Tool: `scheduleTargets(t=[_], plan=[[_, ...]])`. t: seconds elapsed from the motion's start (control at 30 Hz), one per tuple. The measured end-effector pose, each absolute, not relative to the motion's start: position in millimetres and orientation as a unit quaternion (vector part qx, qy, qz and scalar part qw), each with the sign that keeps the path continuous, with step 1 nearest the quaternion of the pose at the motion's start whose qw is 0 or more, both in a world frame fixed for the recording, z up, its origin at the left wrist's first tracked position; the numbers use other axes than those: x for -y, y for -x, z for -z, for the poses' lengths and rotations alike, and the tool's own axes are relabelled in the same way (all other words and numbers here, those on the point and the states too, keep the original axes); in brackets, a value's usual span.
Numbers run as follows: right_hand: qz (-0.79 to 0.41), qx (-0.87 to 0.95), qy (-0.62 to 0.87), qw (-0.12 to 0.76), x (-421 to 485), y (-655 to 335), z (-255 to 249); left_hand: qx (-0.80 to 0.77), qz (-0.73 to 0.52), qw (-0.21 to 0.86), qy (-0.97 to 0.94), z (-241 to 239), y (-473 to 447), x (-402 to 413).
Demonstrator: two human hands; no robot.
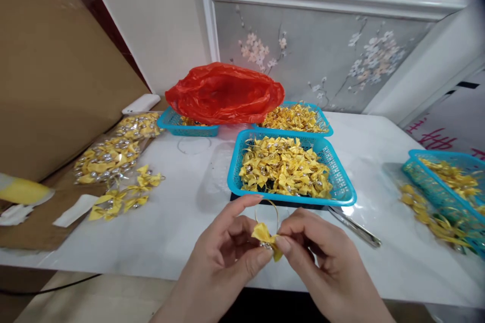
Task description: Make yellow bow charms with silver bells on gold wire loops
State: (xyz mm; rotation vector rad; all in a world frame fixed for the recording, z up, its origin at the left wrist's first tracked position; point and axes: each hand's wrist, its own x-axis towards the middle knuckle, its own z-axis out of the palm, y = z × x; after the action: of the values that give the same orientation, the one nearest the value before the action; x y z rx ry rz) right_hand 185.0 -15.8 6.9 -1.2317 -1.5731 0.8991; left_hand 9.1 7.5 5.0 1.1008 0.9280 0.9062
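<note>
A yellow ribbon bow (262, 232) with small silvery beads at its middle is between my two hands, low in the head view. A thin gold-coloured ring (278, 215) stands up from it. My left hand (231, 250) is closed round the bow's left side, thumb near the beads and index finger raised by the ring. With thumb and forefinger pinched, my right hand (316, 252) grips the bow's right end. Just beyond my hands is a blue basket (235, 175) heaped with similar yellow bows (284, 166). Metal tweezers (356, 228) lie right of it, partly hidden by the basket.
Behind stand more blue baskets (325, 123), one under a red plastic bag (227, 93). Bagged bows (108, 156) and loose bows (125, 199) lie at left, near a cardboard sheet (56, 70). Another basket (420, 174) is at right on the white table (174, 242).
</note>
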Motion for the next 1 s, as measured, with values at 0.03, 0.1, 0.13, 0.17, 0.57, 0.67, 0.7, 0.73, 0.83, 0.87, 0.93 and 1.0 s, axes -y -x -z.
scheduleTargets(t=[0.03, 0.1, 0.13, 0.17, 0.57, 0.67, 0.7, 0.73, 0.83, 0.87, 0.93, 1.0], plan=[[-0.37, 0.64, 0.501, 0.45, 15, -186, -7, -0.415, -0.394, 0.644, -0.508, -6, -8, -9], [-0.379, 0.648, 0.5, 0.432, 14, -188, -9, -0.415, -0.384, 0.609, -0.557, -9, -8, -11], [-0.382, 0.654, 0.498, 0.423, 14, -189, -10, -0.409, -0.381, 0.593, -0.579, -11, -7, -12], [-0.385, 0.659, 0.496, 0.415, 13, -191, -11, -0.401, -0.379, 0.583, -0.596, -13, -7, -13], [-0.456, 0.543, 0.468, 0.527, 16, -189, 19, -0.393, -0.39, 0.776, -0.303, -8, -10, -16], [-0.444, 0.557, 0.487, 0.504, 19, -186, 23, -0.398, -0.388, 0.789, -0.261, -6, -11, -16], [-0.43, 0.574, 0.492, 0.494, 19, -186, 23, -0.4, -0.388, 0.79, -0.256, -6, -11, -16], [-0.41, 0.592, 0.492, 0.489, 19, -187, 23, -0.401, -0.389, 0.791, -0.25, -5, -11, -15], [-0.351, 0.618, 0.484, 0.51, 17, -189, 21, -0.399, -0.392, 0.798, -0.226, -5, -9, -15], [-0.339, 0.616, 0.484, 0.521, 17, -189, 21, -0.398, -0.391, 0.8, -0.219, -5, -9, -15], [-0.318, 0.614, 0.483, 0.537, 16, -189, 23, -0.396, -0.39, 0.804, -0.212, -4, -10, -14], [-0.298, 0.622, 0.481, 0.542, 16, -188, 26, -0.401, -0.389, 0.803, -0.204, -4, -12, -14]])
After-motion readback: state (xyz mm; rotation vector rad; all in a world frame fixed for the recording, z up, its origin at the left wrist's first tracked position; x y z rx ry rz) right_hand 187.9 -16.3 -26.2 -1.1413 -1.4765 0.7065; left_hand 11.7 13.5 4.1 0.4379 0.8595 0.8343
